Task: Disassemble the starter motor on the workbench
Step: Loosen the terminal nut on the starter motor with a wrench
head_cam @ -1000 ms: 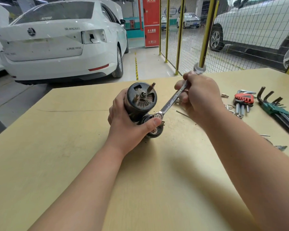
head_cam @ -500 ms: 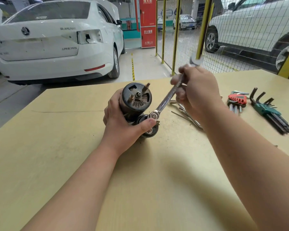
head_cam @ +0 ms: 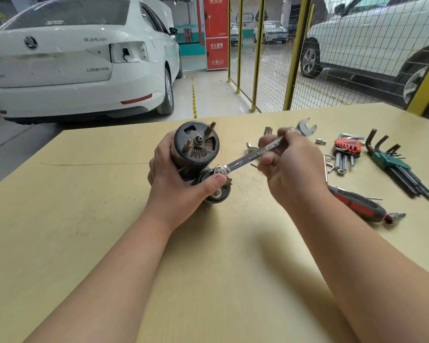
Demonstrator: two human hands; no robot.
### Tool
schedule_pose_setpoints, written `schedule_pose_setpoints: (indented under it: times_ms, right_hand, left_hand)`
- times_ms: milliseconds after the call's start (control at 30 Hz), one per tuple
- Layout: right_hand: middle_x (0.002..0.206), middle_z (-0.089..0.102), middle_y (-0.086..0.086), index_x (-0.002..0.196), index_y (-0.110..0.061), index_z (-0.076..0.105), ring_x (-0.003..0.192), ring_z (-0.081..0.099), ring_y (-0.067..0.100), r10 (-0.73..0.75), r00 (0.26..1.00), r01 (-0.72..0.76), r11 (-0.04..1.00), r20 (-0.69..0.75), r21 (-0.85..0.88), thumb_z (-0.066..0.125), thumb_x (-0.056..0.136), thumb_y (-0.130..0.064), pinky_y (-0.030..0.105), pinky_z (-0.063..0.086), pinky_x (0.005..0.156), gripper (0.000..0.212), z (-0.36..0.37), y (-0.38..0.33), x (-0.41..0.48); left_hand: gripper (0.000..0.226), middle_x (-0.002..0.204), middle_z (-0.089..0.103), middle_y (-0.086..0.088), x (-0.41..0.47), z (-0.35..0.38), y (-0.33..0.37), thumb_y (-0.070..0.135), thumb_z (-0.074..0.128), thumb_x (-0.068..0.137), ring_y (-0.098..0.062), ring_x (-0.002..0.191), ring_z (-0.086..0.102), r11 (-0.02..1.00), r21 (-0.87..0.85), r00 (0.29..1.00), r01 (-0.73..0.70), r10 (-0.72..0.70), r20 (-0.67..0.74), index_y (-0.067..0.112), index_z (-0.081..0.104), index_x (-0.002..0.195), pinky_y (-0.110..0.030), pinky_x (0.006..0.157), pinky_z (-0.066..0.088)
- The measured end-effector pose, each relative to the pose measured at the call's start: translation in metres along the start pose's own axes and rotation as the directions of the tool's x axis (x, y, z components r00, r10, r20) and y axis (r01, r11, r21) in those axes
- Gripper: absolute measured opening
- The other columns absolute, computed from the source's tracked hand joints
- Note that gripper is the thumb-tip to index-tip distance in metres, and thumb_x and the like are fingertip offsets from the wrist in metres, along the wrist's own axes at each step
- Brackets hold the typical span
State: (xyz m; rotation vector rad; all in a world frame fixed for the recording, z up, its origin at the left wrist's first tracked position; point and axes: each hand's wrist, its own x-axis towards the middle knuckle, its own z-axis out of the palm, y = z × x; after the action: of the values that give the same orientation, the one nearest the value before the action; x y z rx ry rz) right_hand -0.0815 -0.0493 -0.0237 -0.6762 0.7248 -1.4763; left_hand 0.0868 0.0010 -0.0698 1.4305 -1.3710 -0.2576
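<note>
The dark, dirty starter motor (head_cam: 196,147) stands on end on the yellow workbench (head_cam: 84,219), its open end with studs facing me. My left hand (head_cam: 174,181) grips its body, thumb pressed on the smaller solenoid (head_cam: 216,194) beside it. My right hand (head_cam: 290,167) grips the shank of a silver combination wrench (head_cam: 248,158). The wrench's ring end sits on a nut on top of the solenoid, just above my thumb. Its open-jaw end (head_cam: 306,125) points away, up and right.
Right of my hands lie a red hex-key set (head_cam: 346,151), a green hex-key set (head_cam: 394,164), a red-and-black screwdriver (head_cam: 359,204) and small loose metal parts (head_cam: 320,141). Beyond the bench's far edge stand a white car (head_cam: 72,58) and yellow mesh fencing (head_cam: 270,58).
My right hand has swung the wrench handle down and to the right about the nut, so it lies flatter. My left hand holds the motor as before. The camera has tilted, showing more tools.
</note>
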Motion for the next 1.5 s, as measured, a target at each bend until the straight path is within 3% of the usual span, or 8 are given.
schedule_pose_setpoints:
  times_ms: [167, 267, 400, 567, 733, 900, 1333, 1500]
  right_hand:
    - [0.057, 0.06, 0.003, 0.094, -0.005, 0.049, 0.036, 0.037, 0.011, -0.023, 0.935, 0.135, 0.945, 0.353, -0.297, 0.033, 0.102, -0.016, 0.022, 0.031, 0.031, 0.022, 0.031, -0.029, 0.013]
    - [0.056, 0.061, 0.003, 0.089, -0.007, 0.052, 0.035, 0.037, 0.014, 0.034, 0.844, 0.321, 0.767, 0.535, -0.556, 0.036, 0.101, -0.017, 0.025, 0.031, 0.033, 0.022, 0.062, -0.038, 0.018]
    - [0.055, 0.062, 0.003, 0.085, -0.007, 0.052, 0.033, 0.036, 0.015, 0.034, 0.766, 0.443, 0.697, 0.642, -0.564, 0.037, 0.101, -0.016, 0.024, 0.03, 0.032, 0.023, 0.077, -0.041, 0.018]
    - [0.056, 0.057, 0.001, 0.089, -0.008, 0.047, 0.036, 0.035, 0.01, -0.135, 0.899, 0.194, 0.976, 0.417, -0.102, 0.032, 0.102, -0.018, 0.02, 0.028, 0.034, 0.022, 0.041, -0.054, 0.024]
    - [0.054, 0.059, 0.004, 0.091, -0.007, 0.048, 0.035, 0.035, 0.007, 0.006, 1.0, -0.006, 1.0, 0.016, 0.01, 0.035, 0.101, -0.018, 0.018, 0.029, 0.033, 0.02, 0.002, -0.018, 0.005]
    - [0.048, 0.062, 0.001, 0.086, -0.012, 0.048, 0.03, 0.033, 0.009, 0.034, 0.989, -0.018, 0.993, -0.141, 0.115, 0.035, 0.102, -0.019, 0.015, 0.032, 0.034, 0.021, -0.003, 0.004, -0.002]
    - [0.051, 0.061, 0.001, 0.088, -0.012, 0.049, 0.033, 0.038, 0.01, 0.035, 0.999, -0.034, 0.993, 0.006, -0.111, 0.035, 0.1, -0.019, 0.017, 0.033, 0.036, 0.02, 0.008, -0.006, 0.01]
    - [0.055, 0.057, 0.0, 0.09, -0.01, 0.05, 0.04, 0.035, 0.011, 0.092, 0.961, 0.015, 0.923, 0.26, -0.384, 0.036, 0.1, -0.019, 0.023, 0.024, 0.038, 0.019, 0.04, -0.025, 0.019]
  left_hand:
    - [0.1, 0.138, 0.039, 0.007, -0.002, 0.0, 0.0, 0.065, 0.069, 0.049, -0.017, 0.133, 0.031, 1.0, 0.005, 1.0, 0.017, -0.017, -0.007, 0.033, 0.028, 0.134, -0.047, 0.111, 0.031]
    - [0.097, 0.137, 0.039, 0.008, -0.001, 0.0, 0.0, 0.064, 0.072, 0.046, -0.017, 0.133, 0.032, 1.0, -0.019, 1.0, 0.025, -0.025, -0.006, 0.043, 0.026, 0.129, -0.047, 0.11, 0.032]
    - [0.097, 0.135, 0.034, 0.012, -0.004, -0.001, -0.002, 0.063, 0.072, 0.045, -0.014, 0.133, 0.029, 0.999, -0.019, 0.999, 0.033, -0.033, -0.003, 0.048, 0.02, 0.126, -0.046, 0.111, 0.032]
    - [0.097, 0.133, 0.034, 0.012, -0.003, 0.0, -0.001, 0.066, 0.069, 0.046, -0.014, 0.133, 0.028, 1.0, -0.002, 1.0, 0.01, -0.01, 0.001, 0.046, 0.019, 0.127, -0.047, 0.112, 0.029]
    - [0.096, 0.133, 0.035, 0.01, -0.003, -0.001, 0.0, 0.067, 0.067, 0.047, -0.017, 0.135, 0.029, 1.0, -0.021, 1.0, 0.014, -0.014, -0.001, 0.045, 0.021, 0.128, -0.048, 0.112, 0.029]
    - [0.098, 0.134, 0.035, 0.01, -0.003, 0.001, 0.001, 0.066, 0.065, 0.051, -0.018, 0.134, 0.029, 0.999, -0.021, 0.999, 0.03, -0.03, -0.012, 0.036, 0.025, 0.135, -0.047, 0.112, 0.03]
    - [0.091, 0.135, 0.032, 0.014, -0.005, -0.002, 0.002, 0.068, 0.064, 0.049, -0.011, 0.131, 0.024, 0.999, 0.023, 0.999, 0.036, -0.036, 0.015, 0.051, 0.016, 0.125, -0.045, 0.113, 0.026]
    - [0.093, 0.135, 0.031, 0.016, -0.006, -0.003, 0.004, 0.069, 0.066, 0.046, -0.007, 0.13, 0.023, 0.999, 0.016, 0.999, 0.047, -0.048, 0.016, 0.056, 0.014, 0.122, -0.045, 0.114, 0.025]
